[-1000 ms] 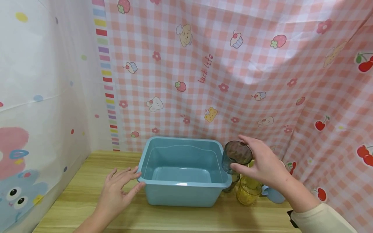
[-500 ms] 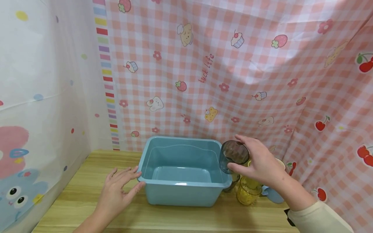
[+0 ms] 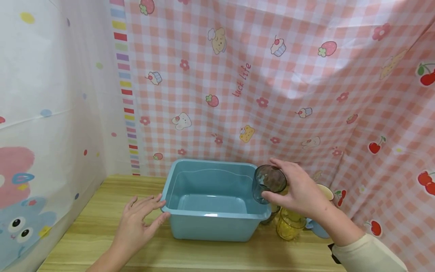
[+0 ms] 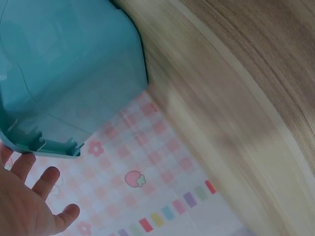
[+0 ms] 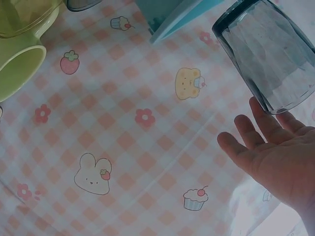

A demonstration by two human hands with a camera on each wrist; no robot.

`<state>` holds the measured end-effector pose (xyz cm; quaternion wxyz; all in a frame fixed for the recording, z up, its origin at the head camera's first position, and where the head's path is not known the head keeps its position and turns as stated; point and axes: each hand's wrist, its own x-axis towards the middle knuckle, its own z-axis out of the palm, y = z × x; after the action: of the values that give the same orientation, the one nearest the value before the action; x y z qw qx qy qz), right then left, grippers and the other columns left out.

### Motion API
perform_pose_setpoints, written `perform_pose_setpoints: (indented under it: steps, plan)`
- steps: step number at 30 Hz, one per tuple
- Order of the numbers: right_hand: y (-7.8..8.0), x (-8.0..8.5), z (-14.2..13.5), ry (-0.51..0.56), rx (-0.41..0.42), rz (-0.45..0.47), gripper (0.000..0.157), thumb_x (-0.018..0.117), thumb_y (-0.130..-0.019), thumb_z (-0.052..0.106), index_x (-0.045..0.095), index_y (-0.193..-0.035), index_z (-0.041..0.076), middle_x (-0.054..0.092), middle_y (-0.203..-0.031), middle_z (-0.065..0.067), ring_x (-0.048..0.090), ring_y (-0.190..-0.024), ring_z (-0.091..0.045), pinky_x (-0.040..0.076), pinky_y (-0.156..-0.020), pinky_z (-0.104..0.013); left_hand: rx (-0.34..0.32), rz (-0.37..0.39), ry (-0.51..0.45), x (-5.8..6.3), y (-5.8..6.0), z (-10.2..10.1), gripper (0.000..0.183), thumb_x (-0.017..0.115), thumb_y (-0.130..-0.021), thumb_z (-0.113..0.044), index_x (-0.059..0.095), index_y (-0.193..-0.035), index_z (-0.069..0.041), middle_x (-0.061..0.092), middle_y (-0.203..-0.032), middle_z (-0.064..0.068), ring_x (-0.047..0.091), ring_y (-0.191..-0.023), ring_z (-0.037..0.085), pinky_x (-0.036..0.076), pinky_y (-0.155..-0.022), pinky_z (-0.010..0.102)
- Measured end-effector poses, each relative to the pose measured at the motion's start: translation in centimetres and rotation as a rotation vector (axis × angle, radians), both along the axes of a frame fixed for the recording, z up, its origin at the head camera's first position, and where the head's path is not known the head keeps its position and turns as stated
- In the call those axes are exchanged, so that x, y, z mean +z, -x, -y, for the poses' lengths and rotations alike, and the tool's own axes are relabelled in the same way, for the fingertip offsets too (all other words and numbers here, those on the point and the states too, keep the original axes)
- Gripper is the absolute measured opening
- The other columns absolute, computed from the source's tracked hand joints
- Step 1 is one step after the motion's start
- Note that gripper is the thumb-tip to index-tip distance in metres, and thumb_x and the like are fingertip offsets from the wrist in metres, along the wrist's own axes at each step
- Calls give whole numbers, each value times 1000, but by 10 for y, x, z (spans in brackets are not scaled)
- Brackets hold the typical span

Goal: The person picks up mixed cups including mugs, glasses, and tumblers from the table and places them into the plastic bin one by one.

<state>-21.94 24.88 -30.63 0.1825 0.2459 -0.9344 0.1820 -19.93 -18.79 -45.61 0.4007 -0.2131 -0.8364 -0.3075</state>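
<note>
My right hand (image 3: pixel 302 189) holds a dark, see-through drinking glass (image 3: pixel 269 183) between thumb and fingers, tilted over the right rim of a blue plastic basin (image 3: pixel 214 228). In the right wrist view the glass (image 5: pixel 268 54) reaches past the fingertips. The inside of the basin shows a bare floor. At its left side, my left hand (image 3: pixel 137 223) has its fingers loosely spread, fingertips right at the rim. The left wrist view shows these fingertips (image 4: pixel 47 179) beside the basin's outer wall (image 4: pixel 93 83).
Right of the basin stand a yellow glass (image 3: pixel 290 227), a second dark glass (image 3: pixel 272 216) partly hidden by the basin, and a light blue item (image 3: pixel 319 228). A cream rim (image 3: pixel 325 192) shows behind my right wrist. Checked cloth (image 3: pixel 204 136) hangs behind the wooden table (image 3: pixel 136 260).
My right hand has carried the dark glass a little to the left, from beside the basin's right rim to over it. The left hand has stayed in place.
</note>
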Motion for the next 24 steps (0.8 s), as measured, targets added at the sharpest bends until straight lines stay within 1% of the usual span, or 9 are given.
perform_pose_setpoints:
  steps: [7, 11, 17, 19, 24]
  plan:
    - [0, -2, 7, -9, 17, -3, 89, 89, -87, 43, 47, -158, 8, 61, -153, -16, 61, -135, -42, 55, -104, -64, -1, -14, -4, -2, 1, 0, 42, 95, -73, -16, 83, -113, -15, 81, -124, 7, 78, -109, 38, 44, -104, 79]
    - [1, -2, 11, -9, 19, 8, 90, 88, -88, 45, 46, -160, 10, 59, -155, -16, 61, -135, -41, 56, -104, -62, -5, -15, -15, -2, 1, 0, 43, 96, -72, -15, 83, -113, -15, 81, -124, 8, 77, -109, 39, 43, -104, 79]
    - [3, -2, 16, -6, 21, 33, 92, 86, -89, 49, 43, -162, 13, 59, -156, -15, 62, -137, -38, 56, -106, -61, -5, -21, -20, -3, 1, 0, 42, 96, -72, -16, 83, -112, -15, 81, -123, 8, 77, -108, 37, 44, -104, 79]
    - [3, -2, 18, -8, 23, 36, 92, 86, -89, 50, 43, -162, 12, 59, -157, -15, 61, -138, -38, 54, -108, -61, -4, -19, -19, -3, 1, 0, 42, 96, -72, -16, 83, -112, -14, 81, -123, 9, 77, -109, 37, 44, -104, 80]
    - [6, -2, 23, -9, 45, 31, 92, 87, -89, 47, 44, -161, 9, 61, -154, -14, 64, -134, -36, 56, -107, -58, -1, -14, -15, -3, 1, 0, 42, 96, -72, -16, 82, -111, -13, 81, -123, 10, 77, -109, 38, 44, -103, 80]
